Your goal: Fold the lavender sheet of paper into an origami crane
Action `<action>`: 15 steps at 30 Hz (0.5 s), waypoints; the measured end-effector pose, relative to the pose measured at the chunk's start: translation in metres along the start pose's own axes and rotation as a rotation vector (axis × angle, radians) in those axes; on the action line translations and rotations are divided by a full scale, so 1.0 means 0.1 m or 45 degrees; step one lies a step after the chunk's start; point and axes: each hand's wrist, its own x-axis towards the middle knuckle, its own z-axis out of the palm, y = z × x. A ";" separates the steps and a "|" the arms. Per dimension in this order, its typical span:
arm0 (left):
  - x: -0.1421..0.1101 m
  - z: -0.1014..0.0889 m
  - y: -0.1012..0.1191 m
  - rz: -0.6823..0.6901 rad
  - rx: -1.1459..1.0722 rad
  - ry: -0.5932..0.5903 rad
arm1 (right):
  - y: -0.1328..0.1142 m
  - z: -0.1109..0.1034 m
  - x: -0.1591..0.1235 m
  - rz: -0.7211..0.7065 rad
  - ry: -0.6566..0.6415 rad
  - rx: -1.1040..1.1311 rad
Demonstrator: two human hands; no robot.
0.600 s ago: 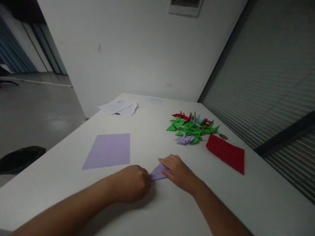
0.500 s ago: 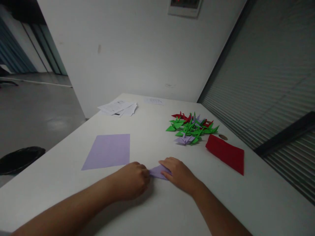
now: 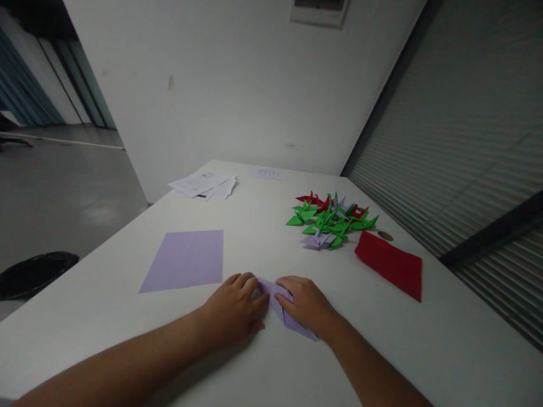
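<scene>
Both hands flat on the small folded lilac paper piece (image 3: 283, 308) at the bench's (image 3: 127, 339) near edge: left hand (image 3: 235, 308) pins, right hand (image 3: 307, 305) fingers press. Align edges first, then crease firmly outward.

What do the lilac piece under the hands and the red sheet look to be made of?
Lilac piece: thin matte coloured paper, judging by its crisp folded edges, pressed flat under both hands. Red sheet: likely the same matte paper, flat with straight edges and no shine, perhaps folded double or stacked; I cannot tell which.
</scene>
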 end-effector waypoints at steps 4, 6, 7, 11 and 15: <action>0.00 0.05 -0.01 0.010 -0.068 -0.009 | 0.03 0.03 -0.01 -0.006 0.027 0.081; -0.01 0.08 -0.02 0.029 -0.094 -0.011 | 0.05 0.04 -0.01 0.025 0.030 0.087; -0.01 0.09 -0.03 0.028 -0.104 -0.009 | 0.06 0.04 -0.01 0.045 0.031 0.083; -0.01 0.13 -0.05 0.013 -0.151 -0.001 | 0.07 0.03 0.01 0.093 0.022 0.044; 0.00 0.13 -0.09 0.048 -0.214 -0.014 | 0.06 0.01 0.02 0.115 0.028 0.044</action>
